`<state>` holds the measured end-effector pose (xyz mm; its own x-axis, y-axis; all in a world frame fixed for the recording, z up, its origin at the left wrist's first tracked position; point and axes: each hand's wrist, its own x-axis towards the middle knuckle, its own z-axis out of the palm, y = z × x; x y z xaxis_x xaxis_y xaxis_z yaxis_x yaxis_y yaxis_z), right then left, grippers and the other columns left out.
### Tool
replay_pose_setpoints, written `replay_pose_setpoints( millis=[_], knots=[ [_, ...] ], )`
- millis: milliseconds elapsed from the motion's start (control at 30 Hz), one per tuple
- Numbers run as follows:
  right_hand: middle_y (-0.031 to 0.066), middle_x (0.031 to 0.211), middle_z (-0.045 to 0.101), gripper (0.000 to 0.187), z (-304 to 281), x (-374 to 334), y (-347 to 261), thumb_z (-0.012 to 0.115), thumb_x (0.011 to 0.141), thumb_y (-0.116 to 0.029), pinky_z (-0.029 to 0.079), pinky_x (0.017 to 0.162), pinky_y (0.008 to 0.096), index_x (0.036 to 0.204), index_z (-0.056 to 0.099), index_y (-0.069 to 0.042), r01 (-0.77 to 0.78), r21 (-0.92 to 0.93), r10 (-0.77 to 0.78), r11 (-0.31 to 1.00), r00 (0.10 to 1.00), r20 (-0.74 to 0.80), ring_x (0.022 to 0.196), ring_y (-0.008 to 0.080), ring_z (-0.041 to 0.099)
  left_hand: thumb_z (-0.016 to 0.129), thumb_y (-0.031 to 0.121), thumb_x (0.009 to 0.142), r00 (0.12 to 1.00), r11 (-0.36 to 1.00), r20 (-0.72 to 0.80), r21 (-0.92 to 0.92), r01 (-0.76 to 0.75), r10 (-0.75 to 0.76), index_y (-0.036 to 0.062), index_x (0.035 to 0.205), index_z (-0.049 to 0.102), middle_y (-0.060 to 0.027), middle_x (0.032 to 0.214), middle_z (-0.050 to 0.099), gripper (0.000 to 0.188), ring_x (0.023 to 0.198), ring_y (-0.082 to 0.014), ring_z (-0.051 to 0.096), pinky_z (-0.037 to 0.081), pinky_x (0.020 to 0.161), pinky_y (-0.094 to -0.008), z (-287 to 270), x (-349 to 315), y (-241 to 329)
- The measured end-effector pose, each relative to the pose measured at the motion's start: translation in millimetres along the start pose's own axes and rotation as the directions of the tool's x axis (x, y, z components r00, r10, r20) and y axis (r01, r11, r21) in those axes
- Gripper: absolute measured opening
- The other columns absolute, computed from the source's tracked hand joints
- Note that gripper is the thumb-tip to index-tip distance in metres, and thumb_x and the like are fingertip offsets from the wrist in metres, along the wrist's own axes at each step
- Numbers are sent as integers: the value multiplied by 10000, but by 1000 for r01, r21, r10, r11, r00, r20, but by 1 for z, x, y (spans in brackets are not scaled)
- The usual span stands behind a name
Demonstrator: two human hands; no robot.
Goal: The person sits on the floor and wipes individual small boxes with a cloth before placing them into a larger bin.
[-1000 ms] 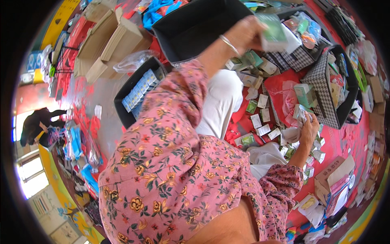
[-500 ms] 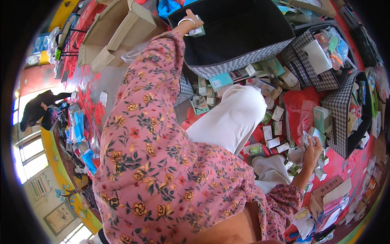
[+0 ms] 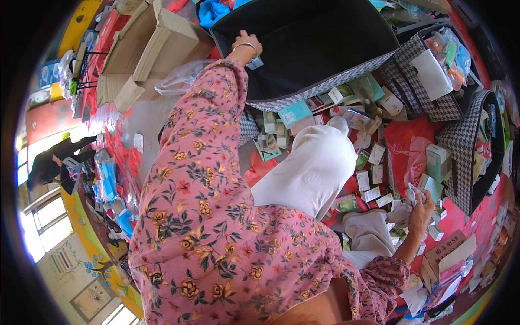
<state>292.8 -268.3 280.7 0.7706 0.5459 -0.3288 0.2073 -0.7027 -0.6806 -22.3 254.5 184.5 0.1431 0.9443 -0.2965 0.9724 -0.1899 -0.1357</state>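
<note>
My left hand (image 3: 247,42), a bracelet on its wrist, reaches into a large black-lined fabric storage box (image 3: 319,40) with a houndstooth outside. Its fingers are curled, and a small pale green carton (image 3: 254,63) shows partly from beneath the hand. Low on the right, my right hand (image 3: 422,210) is closed on a crumpled whitish wrapper (image 3: 413,196); whether it contains anything is hidden. A pale green carton (image 3: 437,161) stands just beyond that hand. Several small white-and-green cartons (image 3: 370,194) lie between it and my white-trousered knee.
Two more houndstooth boxes, one middle right (image 3: 428,100) and one farther right (image 3: 468,162), hold packaged goods. An open brown cardboard box (image 3: 173,46) stands far left beside a clear plastic bag (image 3: 181,77). Flattened cardboard (image 3: 441,254) lies lower right. A person in dark clothing (image 3: 57,154) is at left.
My left hand has drawn slightly nearer inside the storage box, the small carton shifting with it. My right hand stays closed on the wrapper, and the whole view has tilted slightly.
</note>
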Motion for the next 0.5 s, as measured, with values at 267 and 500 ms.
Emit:
replay_pose_setpoints(
  millis=[267, 500],
  knots=[
    [78, 611, 525, 244, -3, -7, -19, 573, 795, -216, 384, 570, 297, 769, 570, 27, -2, -108, 2, 994, 1000, 2, 580, 140, 456, 502, 122, 806, 858, 778, 286, 368, -509, 427, 105, 1210, 372, -176, 1026, 589, 425, 949, -293, 585, 477, 761, -403, 19, -31, 14],
    [120, 645, 554, 268, -5, -7, -16, 581, 775, -231, 405, 612, 319, 797, 576, 35, 30, -170, -27, 985, 999, 21, 606, 175, 491, 699, 322, 663, 988, 883, 14, 446, -144, 154, 232, 1203, 380, -175, 1209, 411, 633, 1083, -345, 475, 443, 833, -424, 11, -19, -1]
  ],
)
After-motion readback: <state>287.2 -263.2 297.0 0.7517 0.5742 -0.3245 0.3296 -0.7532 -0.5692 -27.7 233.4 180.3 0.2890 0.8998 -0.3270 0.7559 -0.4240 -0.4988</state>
